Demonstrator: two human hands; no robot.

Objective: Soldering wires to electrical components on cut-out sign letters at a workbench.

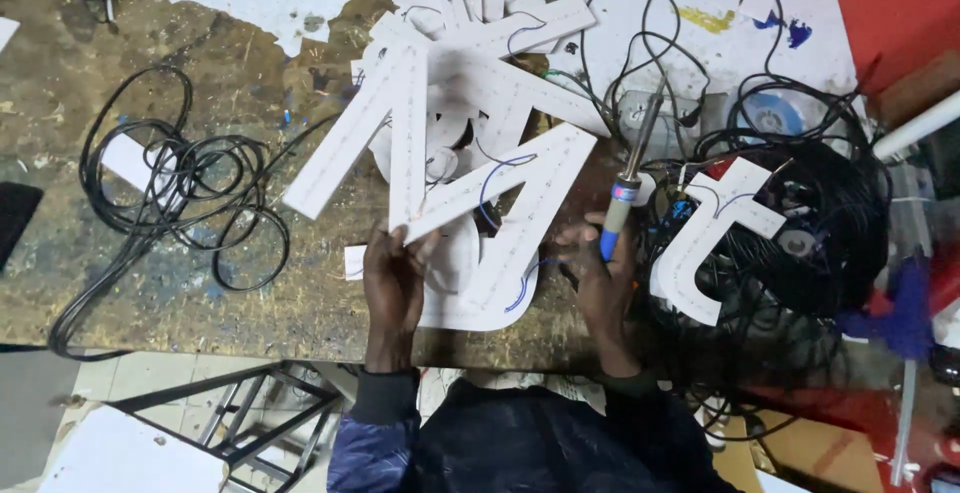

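Note:
My left hand [393,278] grips the lower edge of a large white letter-shaped panel [405,138] studded with rows of small lights, lying over other white letter shapes. My right hand [600,273] holds a soldering iron [628,178] with a blue and grey handle, its tip pointing up and away from me. A second white letter panel [520,223] with thin blue wires on it lies between my hands. Both hands rest at the near edge of a worn wooden workbench [130,283].
A coil of black cable [190,193] lies at the left. A smaller white letter shape [715,233] rests on a tangle of black wires [830,223] at the right. A white pipe [915,128] sits far right. A metal frame [250,408] stands below the bench.

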